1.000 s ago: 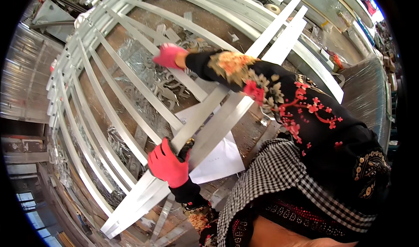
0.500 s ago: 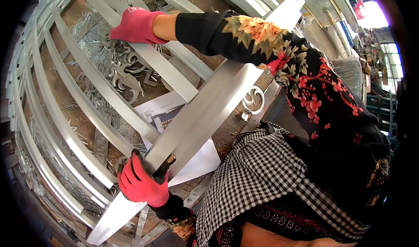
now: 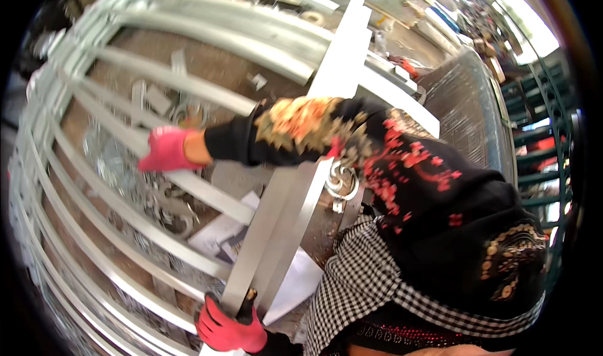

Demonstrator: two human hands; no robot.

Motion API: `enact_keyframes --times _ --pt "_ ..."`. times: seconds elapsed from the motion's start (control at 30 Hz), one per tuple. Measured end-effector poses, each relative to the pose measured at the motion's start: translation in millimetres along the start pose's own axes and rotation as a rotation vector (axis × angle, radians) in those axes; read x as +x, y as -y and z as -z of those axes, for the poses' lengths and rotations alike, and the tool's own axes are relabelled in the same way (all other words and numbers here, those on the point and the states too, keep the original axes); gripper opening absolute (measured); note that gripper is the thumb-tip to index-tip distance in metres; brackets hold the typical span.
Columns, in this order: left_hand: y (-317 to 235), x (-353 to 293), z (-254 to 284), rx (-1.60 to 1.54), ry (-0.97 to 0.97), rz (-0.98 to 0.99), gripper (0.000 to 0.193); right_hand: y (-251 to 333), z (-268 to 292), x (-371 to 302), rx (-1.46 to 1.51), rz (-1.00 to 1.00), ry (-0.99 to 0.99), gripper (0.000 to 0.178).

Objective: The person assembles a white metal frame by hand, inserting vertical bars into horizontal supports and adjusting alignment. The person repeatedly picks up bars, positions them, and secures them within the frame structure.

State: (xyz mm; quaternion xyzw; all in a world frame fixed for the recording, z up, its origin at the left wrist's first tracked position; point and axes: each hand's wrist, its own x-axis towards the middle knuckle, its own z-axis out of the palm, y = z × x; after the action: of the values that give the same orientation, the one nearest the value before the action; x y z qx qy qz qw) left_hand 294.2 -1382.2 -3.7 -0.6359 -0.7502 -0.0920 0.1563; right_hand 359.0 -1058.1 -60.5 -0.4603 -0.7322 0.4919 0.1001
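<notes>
My left hand (image 3: 229, 326), in a pink glove with dark fingertips, is wrapped round the lower part of a wide silver metal rail (image 3: 269, 233). The rail slants upward to the right, passing under my right sleeve. Farther up and to the left, my right hand (image 3: 168, 149), also gloved in pink, closes over a flat metal slat (image 3: 217, 197). That slat's near end meets the rail's side; whether it is fixed there I cannot tell. Several similar slats (image 3: 188, 251) run alongside, from the rail toward a far metal frame (image 3: 69, 57).
Beneath the slats lie curled metal ornaments (image 3: 176, 214) and clear plastic (image 3: 113, 158). White paper (image 3: 301, 282) sits under the rail, with a white scroll ornament (image 3: 342, 181) to its right. A dark, film-wrapped block (image 3: 468, 98) and a green rack (image 3: 546, 167) stand at the right.
The whole view has shifted and turned, so both hands appear lower, and more of the upper rail area shows. My hands still hold the rail and the slat.
</notes>
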Motion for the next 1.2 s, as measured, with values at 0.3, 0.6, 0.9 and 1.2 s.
enact_keyframes --times 0.3,0.6,0.9,1.2 --pt "-9 14 -3 0.067 -0.105 0.004 0.061 4 73 -49 0.042 0.282 -0.229 0.061" --pt "41 2 -33 -0.093 -0.019 0.038 0.065 -37 161 -63 0.099 0.247 0.127 0.042" --pt "28 7 -25 -0.111 -0.108 0.122 0.062 28 28 -8 -0.408 0.389 0.128 0.062" --pt "36 14 -16 -0.227 -0.139 0.168 0.064 19 11 15 -0.612 0.416 -0.135 0.053"
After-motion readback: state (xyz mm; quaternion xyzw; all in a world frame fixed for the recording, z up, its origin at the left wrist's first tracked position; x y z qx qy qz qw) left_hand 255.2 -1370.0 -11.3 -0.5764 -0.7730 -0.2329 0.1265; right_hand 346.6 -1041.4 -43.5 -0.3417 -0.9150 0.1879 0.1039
